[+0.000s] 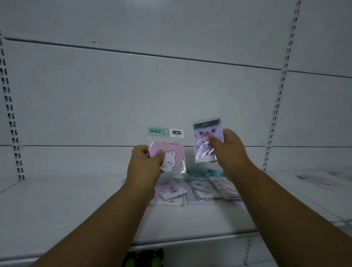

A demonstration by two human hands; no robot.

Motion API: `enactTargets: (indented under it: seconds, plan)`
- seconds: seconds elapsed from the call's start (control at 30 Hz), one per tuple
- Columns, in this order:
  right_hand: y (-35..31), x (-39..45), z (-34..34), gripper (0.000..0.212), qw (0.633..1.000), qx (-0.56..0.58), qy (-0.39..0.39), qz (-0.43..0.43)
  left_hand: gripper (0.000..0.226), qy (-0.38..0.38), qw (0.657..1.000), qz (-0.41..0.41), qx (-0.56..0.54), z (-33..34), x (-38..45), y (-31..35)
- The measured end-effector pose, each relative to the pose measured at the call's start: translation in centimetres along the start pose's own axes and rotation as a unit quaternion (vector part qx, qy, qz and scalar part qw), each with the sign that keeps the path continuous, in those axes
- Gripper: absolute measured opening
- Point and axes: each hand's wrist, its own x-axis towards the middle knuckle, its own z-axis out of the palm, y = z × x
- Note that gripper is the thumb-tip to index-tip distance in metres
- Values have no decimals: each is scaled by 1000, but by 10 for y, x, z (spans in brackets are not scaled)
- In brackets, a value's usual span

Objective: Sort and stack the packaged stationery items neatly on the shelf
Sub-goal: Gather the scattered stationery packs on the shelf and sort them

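My left hand [145,164] holds up a clear packet with a pink heart-shaped pad showing a white bear [170,153] and a green "Fashion Grace" header. My right hand [230,149] grips a smaller purple packet with a cartoon character [204,143], held upright slightly higher and to the right. Both packets hang in the air above the white shelf [69,205]. Below them, on the shelf, lies a loose pile of several pastel packets [201,189], partly hidden by my wrists.
The white back panel [132,96] rises behind the shelf, with slotted uprights at left [12,115] and right [275,117]. Another flat packet [317,181] lies on the neighbouring shelf at right. A dark object with green spots [144,261] sits below the shelf edge.
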Motion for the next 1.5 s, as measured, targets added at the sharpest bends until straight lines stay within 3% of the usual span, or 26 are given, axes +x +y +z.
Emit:
enactTargets:
  seconds: [0.17,0.37,0.5,0.67,0.83,1.1,1.33,1.5]
  plan:
    - [10,-2,-101,9,997,-14,76,25,16,-55,997,-47,-20,93,-35,-15]
    - [44,4,-265,21,985,-56,156,57,18,-132,988,-75,-25,250,-108,-33]
    - [74,26,-369,27,979,-74,176,67,19,-180,980,-77,-29,360,-153,-38]
    - [113,63,-446,29,977,-83,179,76,10,-207,974,-88,-8,455,-170,-52]
    - [145,112,-491,10,984,-57,147,83,14,-210,973,-88,24,518,-147,-77]
    - [197,189,-526,23,986,-91,112,80,13,-161,976,-81,123,569,-115,-94]
    - [251,241,-528,16,995,-57,-8,84,20,-63,974,-62,209,584,-109,-110]
    - [275,266,-537,15,991,-36,-99,84,30,14,944,-98,314,593,-107,-133]
